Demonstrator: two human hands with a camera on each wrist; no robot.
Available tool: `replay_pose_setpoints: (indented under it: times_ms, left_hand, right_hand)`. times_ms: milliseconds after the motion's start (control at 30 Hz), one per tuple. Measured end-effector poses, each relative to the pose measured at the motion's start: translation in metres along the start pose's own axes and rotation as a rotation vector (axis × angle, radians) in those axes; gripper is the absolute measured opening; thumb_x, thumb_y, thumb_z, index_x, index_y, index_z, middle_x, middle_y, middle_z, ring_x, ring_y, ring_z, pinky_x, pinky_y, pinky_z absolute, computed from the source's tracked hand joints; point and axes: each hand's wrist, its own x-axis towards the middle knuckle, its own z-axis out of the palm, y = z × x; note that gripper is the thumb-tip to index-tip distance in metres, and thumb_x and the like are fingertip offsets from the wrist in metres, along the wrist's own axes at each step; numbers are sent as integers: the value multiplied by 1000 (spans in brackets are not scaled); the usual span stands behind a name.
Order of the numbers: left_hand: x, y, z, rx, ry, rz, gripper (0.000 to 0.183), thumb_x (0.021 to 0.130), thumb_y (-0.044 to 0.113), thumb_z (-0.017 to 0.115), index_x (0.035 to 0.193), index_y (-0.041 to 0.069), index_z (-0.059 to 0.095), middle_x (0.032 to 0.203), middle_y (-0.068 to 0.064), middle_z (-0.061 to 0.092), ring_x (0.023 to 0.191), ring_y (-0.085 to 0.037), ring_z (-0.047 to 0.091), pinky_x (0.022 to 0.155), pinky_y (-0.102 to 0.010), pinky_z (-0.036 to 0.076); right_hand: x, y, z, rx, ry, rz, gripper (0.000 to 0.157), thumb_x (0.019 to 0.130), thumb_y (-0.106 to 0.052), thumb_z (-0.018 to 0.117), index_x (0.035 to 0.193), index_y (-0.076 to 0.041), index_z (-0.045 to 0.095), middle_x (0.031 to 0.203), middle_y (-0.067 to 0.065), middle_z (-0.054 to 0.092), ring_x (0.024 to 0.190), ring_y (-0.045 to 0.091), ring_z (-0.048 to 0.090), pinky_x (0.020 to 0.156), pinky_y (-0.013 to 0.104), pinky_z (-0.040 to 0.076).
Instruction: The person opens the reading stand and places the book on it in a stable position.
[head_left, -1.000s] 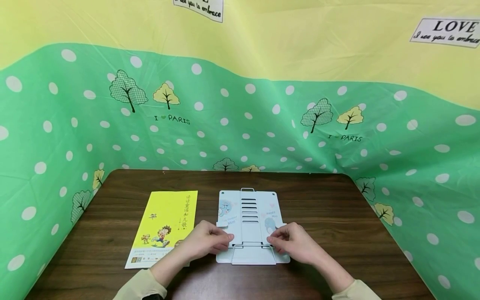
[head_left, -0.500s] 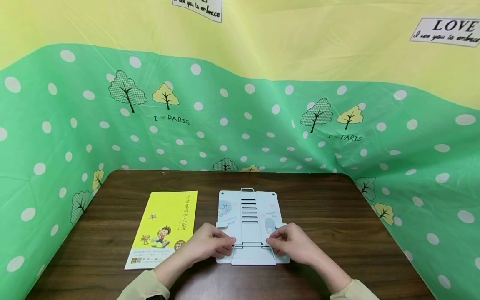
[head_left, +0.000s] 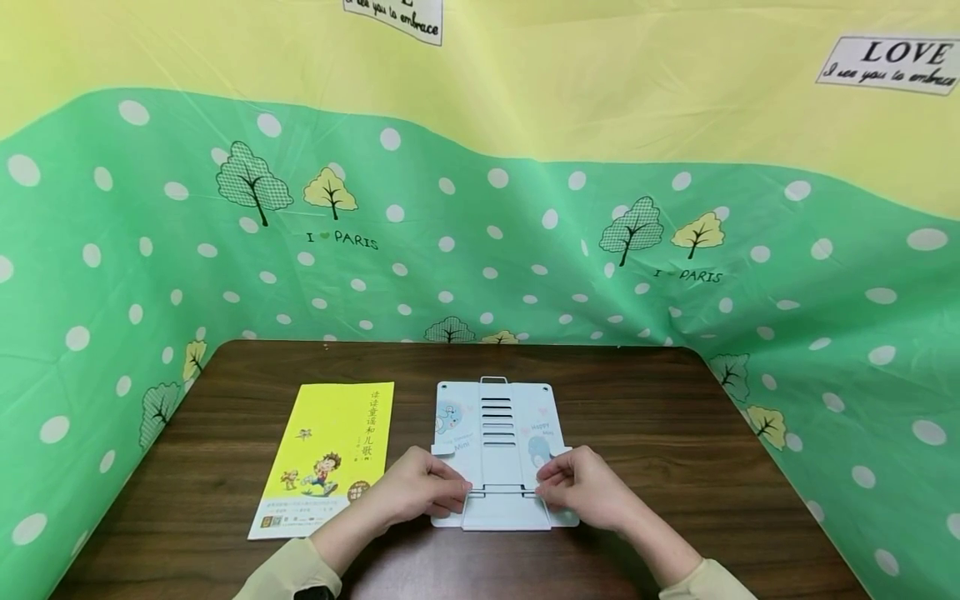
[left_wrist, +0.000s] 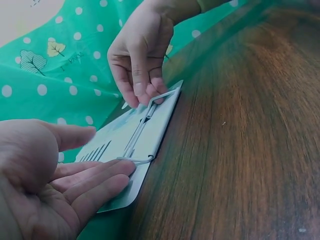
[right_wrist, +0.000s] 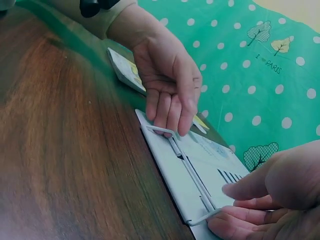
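Observation:
A white metal book stand [head_left: 498,467] with pale blue cartoon prints lies flat on the table in the head view. Across its lower part runs a hinged wire page holder [head_left: 506,528]. My left hand [head_left: 426,487] is at the left of this wire; in the left wrist view its fingertips [left_wrist: 125,167] touch the wire's corner, thumb apart from them. On the other side, my right hand [head_left: 588,487] has its fingertips [right_wrist: 222,220] at the wire's right corner, thumb held off above the stand. Neither thumb closes on the wire.
Left of the stand lies a yellow book [head_left: 330,450] with a cartoon child on its cover, partly behind the left forearm. The dark wooden table [head_left: 637,400] is bounded by a green and yellow printed cloth [head_left: 480,208] at the back and sides.
My left hand has shifted slightly right, its fingertips closer to the wire. The right hand has barely moved. Book and stand stay in place.

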Motion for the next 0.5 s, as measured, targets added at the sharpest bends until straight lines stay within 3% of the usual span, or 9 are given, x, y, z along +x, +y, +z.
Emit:
replay_pose_setpoints:
  times_ms: [233,500]
  left_hand:
    - [2,-7,0,69,21,62,19,86,3,84,101,-7,78,85,-12,78,78,-19,75,70,-34,63]
    - [4,-10,2,191,53,108,17,83,5,90,98,0,82,82,-4,78,78,-13,74,68,-27,60]
  right_hand:
    - [-1,2,5,49,40,1,20,87,7,80,105,13,71,87,10,71,82,23,68,69,28,58]
    - [0,-3,9,15,55,13,21,83,15,78,101,11,71,85,10,68,80,22,65,68,27,56]
